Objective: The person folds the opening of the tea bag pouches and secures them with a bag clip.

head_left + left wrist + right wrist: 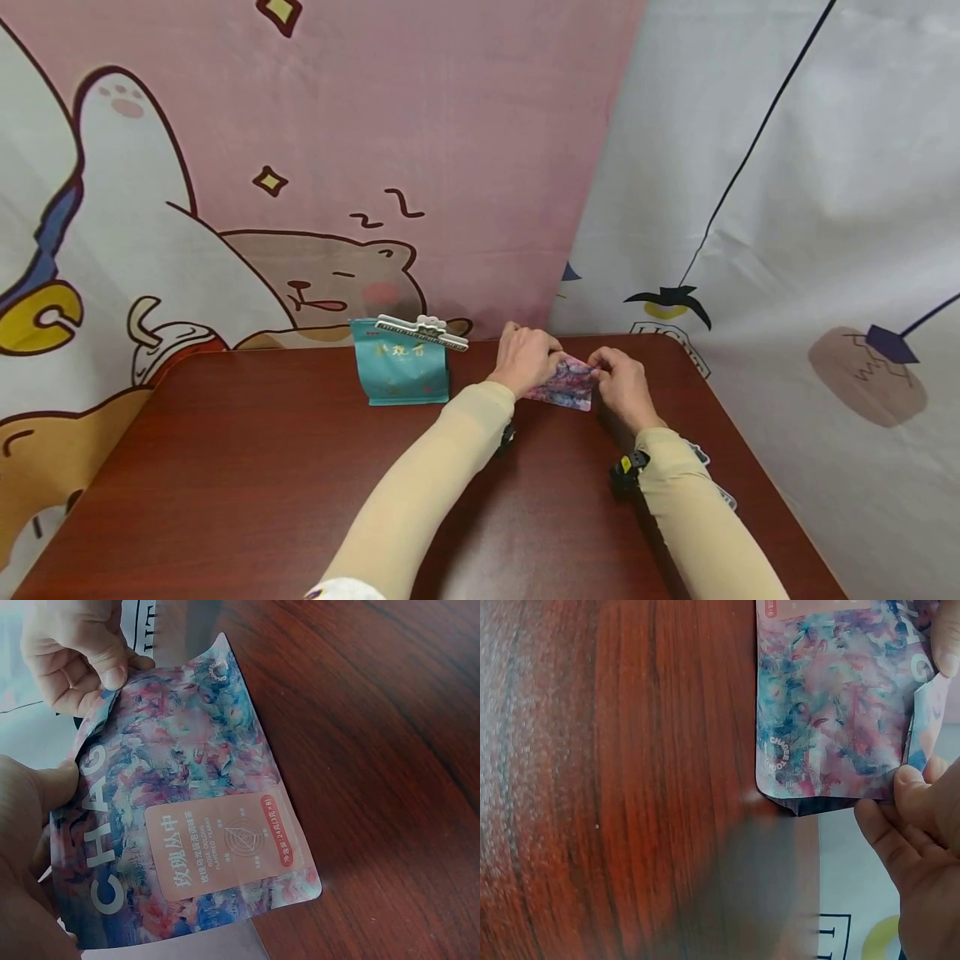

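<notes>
Pouch point(191, 761) with pink-and-blue print, gripped by both hands near the table's point(300, 483) back edge.
Left hand point(527, 360) pinches the upper edge beside the white lettering; right hand point(625, 387) pinches the top corner between thumb and fingers, where the edge bends. Left of them stands a teal bag point(405, 367), a white clip point(423, 332) across its top.

the sleeved left forearm point(431, 479) reaches forward, slanting to the right; the sleeved right forearm point(697, 508) slants to the left. the left hand point(525, 358) and right hand point(626, 387) are near each other but apart, both pinching, fingers point(883, 838) bent.
</notes>
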`<state>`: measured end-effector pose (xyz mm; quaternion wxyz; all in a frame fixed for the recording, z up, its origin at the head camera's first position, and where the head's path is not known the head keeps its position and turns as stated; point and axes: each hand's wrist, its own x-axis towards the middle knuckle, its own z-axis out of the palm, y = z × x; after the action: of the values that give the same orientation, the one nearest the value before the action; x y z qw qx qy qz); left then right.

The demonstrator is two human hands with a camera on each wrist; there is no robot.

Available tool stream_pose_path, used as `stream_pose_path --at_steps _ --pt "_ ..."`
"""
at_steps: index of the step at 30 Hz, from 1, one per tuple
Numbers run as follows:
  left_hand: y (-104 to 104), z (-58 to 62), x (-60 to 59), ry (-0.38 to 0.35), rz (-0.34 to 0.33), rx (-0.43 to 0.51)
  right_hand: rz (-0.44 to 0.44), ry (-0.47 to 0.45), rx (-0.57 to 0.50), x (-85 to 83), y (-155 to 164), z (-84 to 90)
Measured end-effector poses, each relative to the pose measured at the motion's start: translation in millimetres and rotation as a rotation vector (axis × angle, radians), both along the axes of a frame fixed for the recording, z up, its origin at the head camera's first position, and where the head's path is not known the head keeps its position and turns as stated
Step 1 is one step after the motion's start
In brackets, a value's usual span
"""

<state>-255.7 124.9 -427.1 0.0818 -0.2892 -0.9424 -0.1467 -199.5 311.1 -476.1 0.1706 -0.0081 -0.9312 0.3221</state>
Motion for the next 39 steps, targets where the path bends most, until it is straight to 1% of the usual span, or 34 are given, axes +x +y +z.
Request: stream_pose_path --at_steps 6,14,23,28,31,34,39 --pt "0.2 0.6 0.3 -0.007 -0.003 0.000 -0.026 -0.011 -0.016 2.2 -0.7 2.1" --pt "-1.4 -0.2 -0.7 -0.017 0.001 0.004 -0.005 -0.011 -0.023 3.7 0.2 4.4" --pt "-0.2 -1.2 -0.6 0.008 -0.003 -0.002 0.002 0.034 -0.007 5.1 1.8 2.3" --pt "1.2 -1.9 1.3 0.003 -0.013 -0.003 -0.006 0.058 0.020 5.5 2.7 1.0" --pt "1.1 -2.0 1.7 0.002 -0.016 -0.005 -0.013 0.063 0.019 6.6 2.3 1.6" --pt "-0.1 -1.3 1.4 0.002 -0.015 0.000 -0.010 0.057 0.016 7.1 2.0 2.4" --pt "-1.7 0.0 0.4 0.000 -0.010 -0.003 0.008 0.017 -0.001 7.8 2.5 3.7"
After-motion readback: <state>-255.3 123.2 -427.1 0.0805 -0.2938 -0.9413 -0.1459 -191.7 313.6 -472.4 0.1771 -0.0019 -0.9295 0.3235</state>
